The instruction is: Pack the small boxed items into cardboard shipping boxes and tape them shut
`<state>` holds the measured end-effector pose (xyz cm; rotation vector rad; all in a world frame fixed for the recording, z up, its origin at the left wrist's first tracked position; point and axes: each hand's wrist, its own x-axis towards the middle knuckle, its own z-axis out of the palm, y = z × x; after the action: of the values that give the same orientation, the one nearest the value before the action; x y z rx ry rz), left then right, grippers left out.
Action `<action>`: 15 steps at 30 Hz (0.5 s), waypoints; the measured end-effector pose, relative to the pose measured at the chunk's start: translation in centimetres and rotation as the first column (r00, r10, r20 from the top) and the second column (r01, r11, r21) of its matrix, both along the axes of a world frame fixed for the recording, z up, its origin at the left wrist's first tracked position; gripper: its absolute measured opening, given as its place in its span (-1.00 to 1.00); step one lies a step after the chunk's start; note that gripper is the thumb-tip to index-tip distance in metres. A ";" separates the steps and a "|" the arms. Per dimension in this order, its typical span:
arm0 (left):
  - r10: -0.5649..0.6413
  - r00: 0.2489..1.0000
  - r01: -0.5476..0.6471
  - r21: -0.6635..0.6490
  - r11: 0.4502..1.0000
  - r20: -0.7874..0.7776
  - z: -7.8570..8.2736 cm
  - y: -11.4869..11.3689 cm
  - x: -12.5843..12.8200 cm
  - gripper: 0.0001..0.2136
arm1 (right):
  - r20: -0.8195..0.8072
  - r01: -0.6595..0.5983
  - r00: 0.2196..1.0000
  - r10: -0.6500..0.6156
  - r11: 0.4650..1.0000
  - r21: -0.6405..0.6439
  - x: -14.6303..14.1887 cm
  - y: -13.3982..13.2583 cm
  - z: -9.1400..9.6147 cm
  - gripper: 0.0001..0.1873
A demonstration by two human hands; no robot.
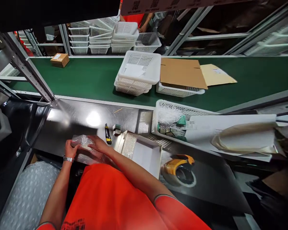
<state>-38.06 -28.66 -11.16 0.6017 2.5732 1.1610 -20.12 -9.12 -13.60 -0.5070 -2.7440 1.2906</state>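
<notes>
Both of my hands are at a bubble-wrapped item (pixel 83 141) near the front edge of the metal bench. My left hand (pixel 71 149) grips its left end, a metal-band watch on the wrist. On its right side, my right hand (pixel 98 144) has its fingers closed over the wrap. What lies inside the wrap cannot be made out. A yellow and black box cutter (pixel 108 134) lies just beyond my right hand, beside small dark boxes (pixel 116 129). To the right stands an open white carton (pixel 146 155) with bubble wrap (pixel 129 145) along its left side.
An orange tape dispenser (pixel 179 167) sits right of the carton. Behind it is a white basket (pixel 156 118) of goods. Stacked baskets (pixel 139 68), flat cardboard (pixel 182 72) and a small brown box (pixel 60 60) rest on the green conveyor (pixel 91 72). A bubble wrap roll (pixel 31 191) stands at left.
</notes>
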 end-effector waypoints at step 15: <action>-0.242 0.942 0.184 0.246 0.951 0.231 1.3 2.4 1.3 -0.68 | 0.011 0.291 0.953 -0.302 0.906 -0.307 6.0 -1.3 -3.4 -0.39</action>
<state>-36.75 -26.31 -9.91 0.7069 2.1189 1.3602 -14.08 -10.40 -16.96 -0.8744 -2.3231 1.6241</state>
